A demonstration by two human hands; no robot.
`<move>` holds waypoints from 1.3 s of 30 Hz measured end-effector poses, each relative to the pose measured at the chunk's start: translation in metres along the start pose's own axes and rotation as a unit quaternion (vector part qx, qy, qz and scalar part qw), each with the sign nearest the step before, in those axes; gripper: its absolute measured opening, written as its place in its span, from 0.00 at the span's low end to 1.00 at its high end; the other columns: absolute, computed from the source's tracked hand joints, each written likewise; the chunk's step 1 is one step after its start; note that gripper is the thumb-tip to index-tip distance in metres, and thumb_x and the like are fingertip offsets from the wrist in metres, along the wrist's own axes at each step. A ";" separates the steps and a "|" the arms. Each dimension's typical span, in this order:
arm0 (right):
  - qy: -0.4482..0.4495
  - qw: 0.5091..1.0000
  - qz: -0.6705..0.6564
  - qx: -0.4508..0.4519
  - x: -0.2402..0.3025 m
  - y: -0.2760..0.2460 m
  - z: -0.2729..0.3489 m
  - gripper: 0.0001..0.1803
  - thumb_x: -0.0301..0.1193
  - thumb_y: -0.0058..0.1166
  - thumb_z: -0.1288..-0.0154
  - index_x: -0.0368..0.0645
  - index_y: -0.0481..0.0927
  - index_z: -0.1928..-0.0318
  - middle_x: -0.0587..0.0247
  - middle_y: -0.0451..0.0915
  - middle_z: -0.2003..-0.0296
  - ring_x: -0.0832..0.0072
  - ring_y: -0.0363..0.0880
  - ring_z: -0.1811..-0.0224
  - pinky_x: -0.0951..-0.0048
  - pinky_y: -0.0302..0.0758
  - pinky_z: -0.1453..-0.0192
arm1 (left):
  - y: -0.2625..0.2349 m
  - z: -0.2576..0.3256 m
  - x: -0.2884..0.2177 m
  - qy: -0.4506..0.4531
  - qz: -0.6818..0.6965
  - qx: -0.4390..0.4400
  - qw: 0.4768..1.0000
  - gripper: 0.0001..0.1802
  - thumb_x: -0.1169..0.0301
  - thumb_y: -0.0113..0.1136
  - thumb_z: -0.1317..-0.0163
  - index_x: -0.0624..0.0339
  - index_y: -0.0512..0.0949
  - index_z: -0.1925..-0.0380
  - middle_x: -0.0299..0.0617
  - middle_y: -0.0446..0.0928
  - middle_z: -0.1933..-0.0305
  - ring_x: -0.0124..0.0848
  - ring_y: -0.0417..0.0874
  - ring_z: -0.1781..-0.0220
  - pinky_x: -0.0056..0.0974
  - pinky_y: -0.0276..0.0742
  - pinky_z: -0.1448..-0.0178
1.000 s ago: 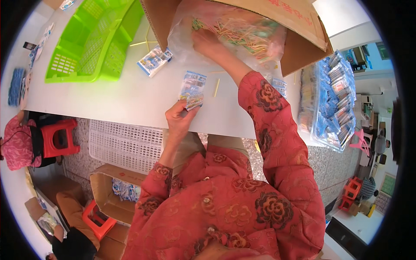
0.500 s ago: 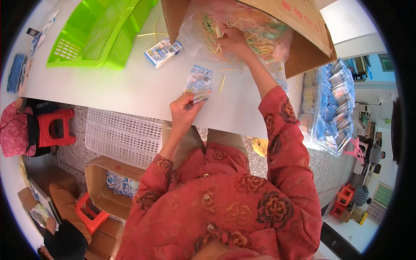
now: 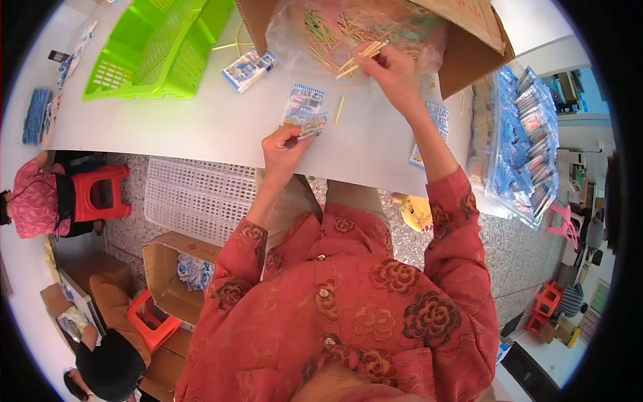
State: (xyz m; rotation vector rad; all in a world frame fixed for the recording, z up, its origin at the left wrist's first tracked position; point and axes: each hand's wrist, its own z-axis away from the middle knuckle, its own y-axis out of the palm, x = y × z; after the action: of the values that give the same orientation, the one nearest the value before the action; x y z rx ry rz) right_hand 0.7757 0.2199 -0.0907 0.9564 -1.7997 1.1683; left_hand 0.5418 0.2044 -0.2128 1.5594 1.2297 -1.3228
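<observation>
My left hand [image 3: 284, 146] is closed on the lower end of a blue-and-white printed packet [image 3: 305, 104], which it holds at the front of the white table [image 3: 221, 130]. Between the fingers of my right hand [image 3: 395, 75] is a small bunch of pale yellow sticks [image 3: 353, 64], thin and straight. That hand is just over the near edge of a cardboard box [image 3: 477, 40] lined with a clear plastic bag [image 3: 287, 37]. Inside the bag lies a heap of yellow, green and pink sticks [image 3: 328, 37]. One loose stick [image 3: 339, 110] rests right of the packet.
A green plastic basket [image 3: 144, 80] stands at the left, beside another packet [image 3: 248, 70]. Past my right forearm lies a further packet [image 3: 437, 117]. A clear bin of filled packets [image 3: 522, 144] sits at the right. Red stools [image 3: 100, 193] and two other people are at the left.
My right hand has drawn back out of the stick heap toward me, now showing a bunch of sticks. My left hand still holds the packet in nearly the same place.
</observation>
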 end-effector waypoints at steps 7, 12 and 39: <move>-0.088 0.991 -0.028 0.099 0.053 0.003 0.047 0.06 0.20 0.56 0.40 0.37 0.79 0.62 0.66 0.80 0.66 0.81 0.77 0.66 0.78 0.75 0.64 | 0.008 0.005 -0.016 0.002 0.021 0.025 0.999 0.05 0.79 0.66 0.50 0.65 0.80 0.72 0.30 0.76 0.75 0.16 0.70 0.75 0.24 0.66 0.72; -0.294 0.944 0.131 0.070 0.049 0.009 0.058 0.12 0.16 0.57 0.51 0.38 0.79 0.62 0.61 0.80 0.65 0.67 0.80 0.65 0.72 0.77 0.63 | 0.014 0.005 -0.034 -0.043 0.024 0.032 0.998 0.04 0.78 0.67 0.49 0.63 0.81 0.73 0.29 0.76 0.77 0.15 0.69 0.77 0.24 0.65 0.73; -0.158 0.975 0.026 0.156 0.072 -0.003 0.057 0.06 0.18 0.57 0.44 0.37 0.79 0.64 0.63 0.80 0.67 0.75 0.78 0.67 0.76 0.74 0.64 | 0.011 -0.003 -0.069 -0.018 -0.034 0.077 0.996 0.04 0.78 0.66 0.50 0.63 0.81 0.74 0.31 0.78 0.77 0.16 0.73 0.75 0.25 0.69 0.71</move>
State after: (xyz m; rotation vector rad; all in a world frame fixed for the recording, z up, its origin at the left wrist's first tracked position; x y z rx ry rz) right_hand 0.7369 0.1529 -0.0411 1.3475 -1.9300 1.4248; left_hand 0.5522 0.1900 -0.1456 1.6041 1.1925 -1.5142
